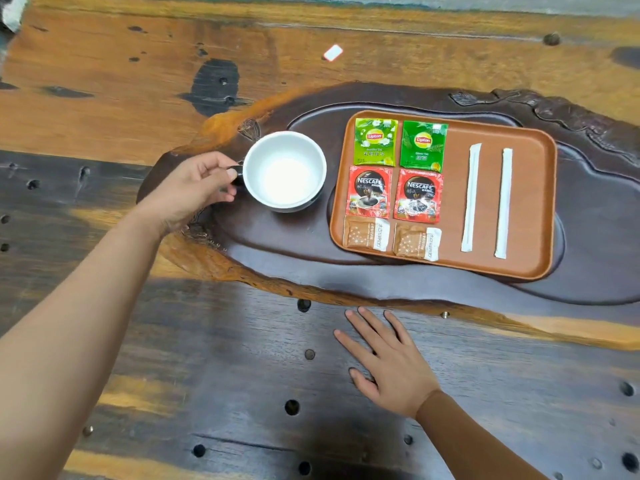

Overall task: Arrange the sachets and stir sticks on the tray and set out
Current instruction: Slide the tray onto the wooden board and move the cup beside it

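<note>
An orange-brown tray lies on a dark carved wooden slab. On its left half sit two green Lipton tea sachets, two red Nescafe sachets below them, and two brown sugar sachets at the near edge. Two white wrapped stir sticks lie parallel on the right half. Left of the tray stands an empty cup, white inside with a dark handle. My left hand pinches that handle. My right hand lies flat, fingers spread, on the table in front of the slab.
The table is rough wood with dark patches and several round holes. A small white tag lies on the far side of the table.
</note>
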`<state>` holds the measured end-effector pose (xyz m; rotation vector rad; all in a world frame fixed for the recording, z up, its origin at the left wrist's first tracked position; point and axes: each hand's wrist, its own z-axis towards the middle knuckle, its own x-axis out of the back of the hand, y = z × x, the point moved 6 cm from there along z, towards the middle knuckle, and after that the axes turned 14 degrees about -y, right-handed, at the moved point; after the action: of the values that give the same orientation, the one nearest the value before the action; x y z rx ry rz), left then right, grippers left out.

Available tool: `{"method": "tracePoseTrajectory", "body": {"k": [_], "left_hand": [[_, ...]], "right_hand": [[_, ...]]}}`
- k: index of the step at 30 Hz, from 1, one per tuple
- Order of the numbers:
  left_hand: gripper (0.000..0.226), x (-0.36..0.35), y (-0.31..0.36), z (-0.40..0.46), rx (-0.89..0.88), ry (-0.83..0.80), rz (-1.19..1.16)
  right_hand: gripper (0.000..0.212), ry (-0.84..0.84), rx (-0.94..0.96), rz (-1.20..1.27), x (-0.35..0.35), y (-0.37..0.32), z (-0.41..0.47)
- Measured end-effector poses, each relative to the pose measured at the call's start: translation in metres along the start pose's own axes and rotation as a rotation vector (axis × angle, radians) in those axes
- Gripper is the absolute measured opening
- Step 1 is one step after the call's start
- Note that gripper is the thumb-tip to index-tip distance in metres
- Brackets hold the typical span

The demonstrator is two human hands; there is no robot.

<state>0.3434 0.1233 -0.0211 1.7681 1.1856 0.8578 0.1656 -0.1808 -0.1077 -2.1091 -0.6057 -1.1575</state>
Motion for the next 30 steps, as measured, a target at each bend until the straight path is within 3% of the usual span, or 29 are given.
{"method": "tracePoseTrajectory", "body": {"k": [26,30], "left_hand": [[0.020,-0.003,-0.001,0.022,0.083,-0.015,-0.037],[0.018,0.008,0.002,0.008,0.057,0.143,-0.139]], "right_hand": [[0.058,0.031,0.001,-0.006,-0.004,0.002,0.000],[0.058,0.038,0.001,-0.021,-0.006,0.002,0.001]]}}
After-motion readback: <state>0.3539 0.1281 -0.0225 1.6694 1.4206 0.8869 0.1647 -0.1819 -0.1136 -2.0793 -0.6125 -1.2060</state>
